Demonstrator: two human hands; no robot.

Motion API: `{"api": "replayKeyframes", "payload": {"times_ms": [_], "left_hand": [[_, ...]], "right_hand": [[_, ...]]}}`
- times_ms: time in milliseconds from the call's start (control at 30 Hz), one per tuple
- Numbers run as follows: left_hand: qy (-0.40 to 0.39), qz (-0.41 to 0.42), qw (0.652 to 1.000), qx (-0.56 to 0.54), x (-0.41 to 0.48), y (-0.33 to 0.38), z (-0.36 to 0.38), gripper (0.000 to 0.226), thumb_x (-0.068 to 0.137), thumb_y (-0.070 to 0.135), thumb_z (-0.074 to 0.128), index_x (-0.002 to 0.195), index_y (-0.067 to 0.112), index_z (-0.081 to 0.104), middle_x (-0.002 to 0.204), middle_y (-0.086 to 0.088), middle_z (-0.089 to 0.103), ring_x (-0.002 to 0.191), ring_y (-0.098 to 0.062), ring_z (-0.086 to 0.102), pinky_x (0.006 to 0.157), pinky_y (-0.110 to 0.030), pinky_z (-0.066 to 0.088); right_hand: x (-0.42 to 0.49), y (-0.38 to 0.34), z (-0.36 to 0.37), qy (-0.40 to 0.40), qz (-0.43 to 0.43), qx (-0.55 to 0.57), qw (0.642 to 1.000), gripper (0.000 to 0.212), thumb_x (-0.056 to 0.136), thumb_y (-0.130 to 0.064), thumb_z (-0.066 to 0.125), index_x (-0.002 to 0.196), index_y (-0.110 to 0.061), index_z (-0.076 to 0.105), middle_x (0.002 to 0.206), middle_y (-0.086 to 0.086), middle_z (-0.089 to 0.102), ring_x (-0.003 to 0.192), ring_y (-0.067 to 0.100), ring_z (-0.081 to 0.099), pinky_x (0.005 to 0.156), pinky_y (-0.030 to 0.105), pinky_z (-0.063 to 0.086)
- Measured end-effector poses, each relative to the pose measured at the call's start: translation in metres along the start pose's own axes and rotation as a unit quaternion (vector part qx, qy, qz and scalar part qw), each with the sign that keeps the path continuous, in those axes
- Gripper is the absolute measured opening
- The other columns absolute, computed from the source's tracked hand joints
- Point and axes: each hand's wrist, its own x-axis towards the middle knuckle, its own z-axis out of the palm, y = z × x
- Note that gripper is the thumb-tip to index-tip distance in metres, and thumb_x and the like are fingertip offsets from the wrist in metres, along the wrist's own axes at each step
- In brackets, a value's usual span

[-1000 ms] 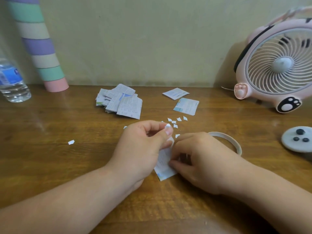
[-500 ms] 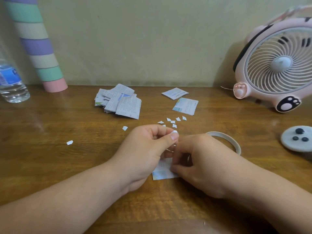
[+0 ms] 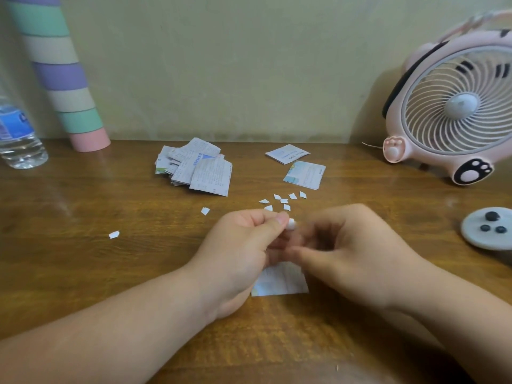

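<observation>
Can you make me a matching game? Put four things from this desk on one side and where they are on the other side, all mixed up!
Things:
1. water bottle
2. pink fan
3. paper pile
4. paper sheet

Places:
a. on the right, by the wall
b. partly under the left hand and the right hand
c. at the far left edge
d. at the back, near the middle of the table

Pairs: 1-c, 2-a, 3-d, 4-b.
</observation>
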Motion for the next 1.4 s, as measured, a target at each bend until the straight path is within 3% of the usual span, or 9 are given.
{"api": "replayKeyframes", "payload": {"times_ms": [133,233,467,633,767,867,1067,1200,1400], "left_hand": [[-0.048,0.009,0.999,0.021,-0.003,0.002,0.000,0.033,0.104,0.006,0.043,0.099,-0.005,0.074,0.093,-0.026,0.073,0.081,-0.021,0.070,0.086,-0.033,0.058],[-0.040,0.002,0.999,-0.024,-0.005,0.004,0.000,0.045,0.107,0.023,0.041,0.103,-0.008,0.073,0.097,-0.024,0.074,0.089,-0.029,0.071,0.092,-0.041,0.059],[-0.033,-0.020,0.999,-0.037,-0.003,0.002,-0.002,0.084,0.090,0.065,0.035,0.119,-0.006,0.067,0.113,-0.023,0.073,0.112,-0.043,0.066,0.103,-0.054,0.051],[-0.047,-0.004,0.999,0.017,-0.003,-0.001,-0.001,0.088,0.090,0.075,0.034,0.124,0.001,0.068,0.113,-0.017,0.074,0.112,-0.034,0.068,0.102,-0.047,0.053],[-0.046,0.009,0.997,0.059,-0.006,-0.003,0.001,0.075,0.081,0.074,0.037,0.115,0.017,0.071,0.109,-0.009,0.076,0.105,-0.019,0.071,0.097,-0.035,0.057],[-0.044,0.016,0.995,0.086,-0.008,-0.003,0.002,0.079,0.083,0.071,0.037,0.127,0.013,0.066,0.114,-0.003,0.075,0.102,-0.014,0.071,0.099,-0.034,0.056],[-0.042,0.015,0.995,0.085,-0.009,0.000,0.002,0.079,0.083,0.072,0.040,0.127,0.011,0.066,0.110,-0.005,0.076,0.103,-0.014,0.072,0.099,-0.036,0.056],[-0.032,0.020,0.996,0.081,-0.010,0.003,0.003,0.067,0.086,0.069,0.042,0.113,0.015,0.070,0.105,-0.008,0.077,0.102,-0.018,0.073,0.097,-0.039,0.057],[-0.041,0.028,0.995,0.091,-0.010,0.003,0.002,0.067,0.093,0.068,0.037,0.117,0.016,0.072,0.111,-0.006,0.076,0.105,-0.020,0.071,0.098,-0.042,0.056]], "right_hand": [[0.005,-0.002,0.007,0.085,0.086,0.156,0.980,0.034,0.087,-0.029,0.076,0.060,-0.010,0.070,0.054,0.011,0.064,0.047,0.017,0.050,0.051,0.029,0.040],[0.010,-0.002,0.010,0.101,0.155,0.237,0.954,0.037,0.092,-0.023,0.072,0.057,-0.009,0.067,0.057,0.020,0.062,0.048,0.023,0.048,0.048,0.028,0.037],[0.014,0.004,0.008,0.117,0.176,0.212,0.954,0.025,0.090,-0.019,0.071,0.069,-0.005,0.071,0.050,0.011,0.061,0.043,0.021,0.046,0.044,0.026,0.036],[0.014,0.006,0.006,0.107,0.172,0.199,0.959,0.025,0.088,-0.019,0.070,0.066,-0.007,0.073,0.051,0.013,0.061,0.044,0.022,0.046,0.045,0.027,0.036],[0.016,0.009,0.005,0.095,0.176,0.190,0.961,0.018,0.083,-0.019,0.069,0.069,-0.013,0.077,0.061,0.020,0.068,0.049,0.023,0.048,0.048,0.027,0.035],[0.017,0.010,0.005,0.095,0.183,0.190,0.960,0.016,0.075,-0.019,0.066,0.066,-0.009,0.075,0.070,0.032,0.066,0.051,0.025,0.044,0.048,0.027,0.033],[0.018,0.008,0.003,0.086,0.195,0.275,0.938,0.022,0.086,0.001,0.063,0.065,0.001,0.069,0.061,0.020,0.067,0.041,0.016,0.037,0.042,0.021,0.027],[0.018,0.007,0.002,0.080,0.193,0.295,0.932,0.023,0.087,0.000,0.064,0.064,-0.001,0.069,0.061,0.020,0.066,0.042,0.016,0.037,0.042,0.020,0.026],[0.018,0.005,0.002,0.079,0.189,0.322,0.924,0.029,0.090,-0.006,0.065,0.062,-0.005,0.072,0.063,0.022,0.067,0.039,0.013,0.038,0.042,0.019,0.026]]}}
